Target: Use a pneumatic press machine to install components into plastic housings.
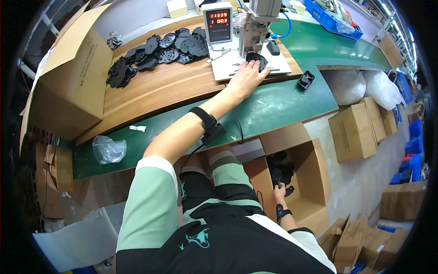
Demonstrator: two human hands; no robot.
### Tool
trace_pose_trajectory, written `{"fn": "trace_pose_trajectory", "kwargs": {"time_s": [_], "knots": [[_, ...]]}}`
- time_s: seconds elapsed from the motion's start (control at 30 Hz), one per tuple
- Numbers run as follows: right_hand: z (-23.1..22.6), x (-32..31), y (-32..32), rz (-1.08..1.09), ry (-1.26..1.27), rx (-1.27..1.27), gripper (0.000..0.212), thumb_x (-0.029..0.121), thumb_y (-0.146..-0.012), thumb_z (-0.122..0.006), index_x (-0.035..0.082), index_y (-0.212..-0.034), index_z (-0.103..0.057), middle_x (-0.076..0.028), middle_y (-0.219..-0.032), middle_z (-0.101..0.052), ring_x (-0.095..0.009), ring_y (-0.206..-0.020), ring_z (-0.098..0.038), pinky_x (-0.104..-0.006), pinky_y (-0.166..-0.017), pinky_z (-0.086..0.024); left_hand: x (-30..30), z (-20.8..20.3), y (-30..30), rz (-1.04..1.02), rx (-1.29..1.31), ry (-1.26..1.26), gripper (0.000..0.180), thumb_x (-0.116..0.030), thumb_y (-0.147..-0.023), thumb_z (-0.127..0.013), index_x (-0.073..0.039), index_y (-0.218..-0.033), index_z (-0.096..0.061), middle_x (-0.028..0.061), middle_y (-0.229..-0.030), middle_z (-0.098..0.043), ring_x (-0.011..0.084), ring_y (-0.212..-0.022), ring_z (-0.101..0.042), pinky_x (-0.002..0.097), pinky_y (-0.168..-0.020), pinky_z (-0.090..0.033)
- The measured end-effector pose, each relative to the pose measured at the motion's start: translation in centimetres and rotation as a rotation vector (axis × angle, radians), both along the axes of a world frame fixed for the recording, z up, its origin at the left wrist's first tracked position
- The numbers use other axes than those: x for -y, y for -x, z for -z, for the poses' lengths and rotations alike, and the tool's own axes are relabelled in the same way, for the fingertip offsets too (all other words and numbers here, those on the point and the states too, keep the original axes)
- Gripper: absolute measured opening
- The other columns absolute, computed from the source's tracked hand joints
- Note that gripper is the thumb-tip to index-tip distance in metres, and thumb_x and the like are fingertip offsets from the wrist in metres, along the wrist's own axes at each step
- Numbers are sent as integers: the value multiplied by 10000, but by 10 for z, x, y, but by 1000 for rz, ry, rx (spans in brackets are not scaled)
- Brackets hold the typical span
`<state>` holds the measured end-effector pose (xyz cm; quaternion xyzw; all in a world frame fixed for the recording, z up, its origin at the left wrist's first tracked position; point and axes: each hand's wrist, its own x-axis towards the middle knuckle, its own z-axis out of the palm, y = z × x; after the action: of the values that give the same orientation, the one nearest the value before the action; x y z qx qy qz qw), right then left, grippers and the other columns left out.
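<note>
The left hand's (246,78) fingers curl over the near edge of a round black part (257,59), holding it on a white base plate (223,70) directly beneath a metal press (252,39). The right hand (280,192), at five o'clock from the left, reaches into an open carton (311,201) and is next to dark parts (282,170); whether its fingers grip one I cannot tell.

Around the left hand, a display box (218,28) with red lit digits stands at eleven o'clock, and a small black block (273,48) lies at one. At three, a black hollow piece (306,80) sits on the green bench (269,107). Toward ten, flat black parts (169,49) lie heaped on a wooden board (178,83), with a tall carton (68,86) at nine. A clear plastic bag (109,150) lies crumpled at eight; a blue tray (335,20) is at two.
</note>
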<state>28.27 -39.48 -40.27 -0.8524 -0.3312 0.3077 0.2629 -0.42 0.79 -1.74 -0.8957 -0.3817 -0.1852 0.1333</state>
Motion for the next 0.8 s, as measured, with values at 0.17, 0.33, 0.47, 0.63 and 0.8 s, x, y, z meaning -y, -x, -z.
{"fn": "trace_pose_trajectory", "kwargs": {"time_s": [0.17, 0.33, 0.47, 0.63, 0.8], "knots": [[-6, -34, 14, -196, -51, 249, 343, 196, -923, -575, 10, -1205, -640, -229, -1188, -666, -390, -1126, -600, -433, -1020, -449, 0, -2, -11, 36, 20, 6, 511, -13, -888, -524, -57, -1397, -511, 293, -1374, -577, 414, -1283, -577, 489, -1091, -453], [-264, -164, 125, -459, -963, 180, 256, -88, -809, -583, 22, -1028, -655, -162, -1114, -590, -360, -1066, -569, -435, -947, -467, 8, -6, 7, -13, 68, 23, 588, 20, -851, -582, -69, -1420, -466, 278, -1311, -545, 398, -1132, -643, 449, -994, -511], [-385, -260, 142, -619, -1104, 558, 535, -39, -765, -642, 25, -1293, -589, -185, -1343, -547, -381, -1245, -520, -466, -1060, -416, 12, -16, 5, -32, 189, 47, 743, 57, -800, -630, -92, -1481, -372, 281, -1368, -436, 421, -1023, -666, 451, -920, -554], [-387, -371, 142, -752, -924, 686, 635, -31, -733, -691, -14, -1348, -539, -172, -1342, -571, -364, -1275, -516, -476, -1082, -393, 14, -17, 0, 11, 294, 72, 831, 58, -765, -670, -104, -1503, -322, 289, -1364, -428, 443, -1016, -665, 464, -909, -565], [-378, -393, 153, -762, -818, 769, 450, -46, -693, -727, 43, -1133, -691, -90, -1145, -666, -305, -1098, -616, -438, -966, -470, 9, -6, 24, 70, 564, 17, 745, 45, -743, -658, -39, -1441, -412, 280, -1334, -464, 454, -1099, -623, 496, -1005, -516]]}}
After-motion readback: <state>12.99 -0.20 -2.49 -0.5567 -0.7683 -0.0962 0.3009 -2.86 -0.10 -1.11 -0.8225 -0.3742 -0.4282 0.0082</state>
